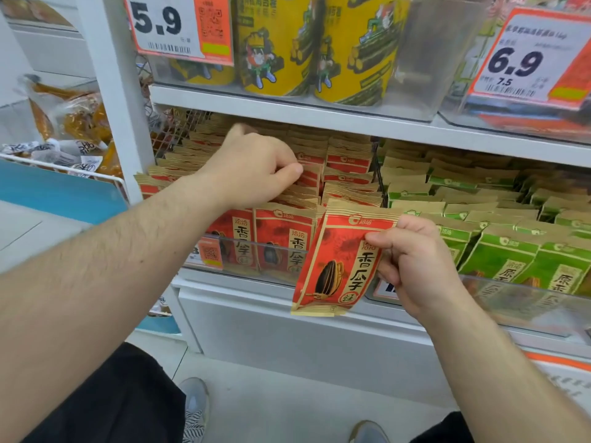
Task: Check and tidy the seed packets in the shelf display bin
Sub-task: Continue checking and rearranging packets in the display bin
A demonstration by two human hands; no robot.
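A clear display bin (243, 243) on the middle shelf holds rows of red seed packets (284, 238) standing upright. My right hand (412, 260) pinches one red seed packet (339, 263) by its right edge and holds it out in front of the bin, tilted slightly. My left hand (252, 167) reaches into the bin from above. Its fingers press down among the tops of the packets in the middle rows, and the thumb rests on a packet edge. I cannot tell whether it grips one.
A neighbouring bin of green seed packets (499, 251) stands to the right. Yellow snack tubs (275, 43) and price tags 5.9 (160, 20) and 6.9 (518, 62) sit on the shelf above. A wire basket (64, 167) of wrapped snacks is at the left. My shoes show below.
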